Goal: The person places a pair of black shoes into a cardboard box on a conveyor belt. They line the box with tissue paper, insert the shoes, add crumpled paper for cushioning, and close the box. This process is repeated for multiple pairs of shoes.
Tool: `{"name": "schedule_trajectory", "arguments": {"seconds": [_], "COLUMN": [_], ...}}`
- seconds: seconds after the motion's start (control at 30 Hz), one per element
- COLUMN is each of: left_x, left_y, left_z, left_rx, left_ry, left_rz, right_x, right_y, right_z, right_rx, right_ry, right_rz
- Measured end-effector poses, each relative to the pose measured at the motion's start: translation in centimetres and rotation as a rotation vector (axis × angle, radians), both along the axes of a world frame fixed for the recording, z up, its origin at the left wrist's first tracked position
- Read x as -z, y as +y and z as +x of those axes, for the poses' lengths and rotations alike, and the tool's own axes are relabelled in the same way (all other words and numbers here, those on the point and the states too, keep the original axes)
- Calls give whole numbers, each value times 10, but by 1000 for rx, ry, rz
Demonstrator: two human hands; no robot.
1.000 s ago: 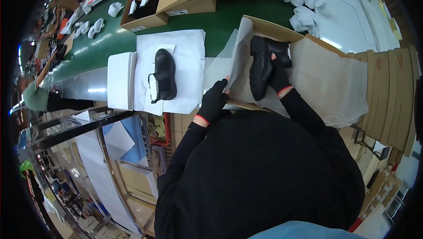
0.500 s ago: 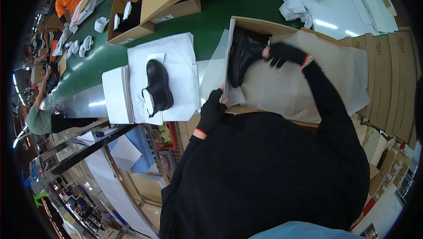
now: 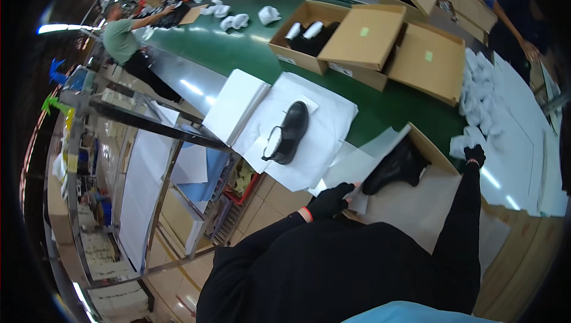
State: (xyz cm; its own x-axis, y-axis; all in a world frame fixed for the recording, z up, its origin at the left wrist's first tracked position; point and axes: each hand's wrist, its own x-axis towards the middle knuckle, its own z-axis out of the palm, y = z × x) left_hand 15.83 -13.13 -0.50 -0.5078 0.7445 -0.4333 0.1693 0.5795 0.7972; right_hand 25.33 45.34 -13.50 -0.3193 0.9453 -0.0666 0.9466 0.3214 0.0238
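Left hand (image 3: 331, 201) pinches tissue (image 3: 363, 162) back, exposing shoe (image 3: 395, 168) in box (image 3: 429, 151); right hand (image 3: 474, 156) at paper wads (image 3: 465, 144), grip unclear.

Bright overhead light, white glare streaks on the green conveyor belt (image 3: 238, 43) and steel rail (image 3: 193, 88), heavy fisheye bending with black corners, slight motion blur throughout, dark shoe (image 3: 289, 132) and clothing lose detail.
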Motion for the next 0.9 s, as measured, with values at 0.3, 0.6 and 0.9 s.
{"name": "schedule_trajectory", "arguments": {"seconds": [0.3,0.6,0.9], "left_x": [-63,-117,-94], "left_y": [41,93,82], "left_z": [-18,-11,4], "left_rx": [-61,766,301], "left_ry": [431,572,491], "left_rz": [443,531,837], "right_x": [-82,-204,-193], "right_y": [11,-270,-368], "right_z": [15,25,36], "right_rx": [-422,-947,-1388], "right_ry": [997,675,606], "right_rz": [-271,-1145,-570]}}
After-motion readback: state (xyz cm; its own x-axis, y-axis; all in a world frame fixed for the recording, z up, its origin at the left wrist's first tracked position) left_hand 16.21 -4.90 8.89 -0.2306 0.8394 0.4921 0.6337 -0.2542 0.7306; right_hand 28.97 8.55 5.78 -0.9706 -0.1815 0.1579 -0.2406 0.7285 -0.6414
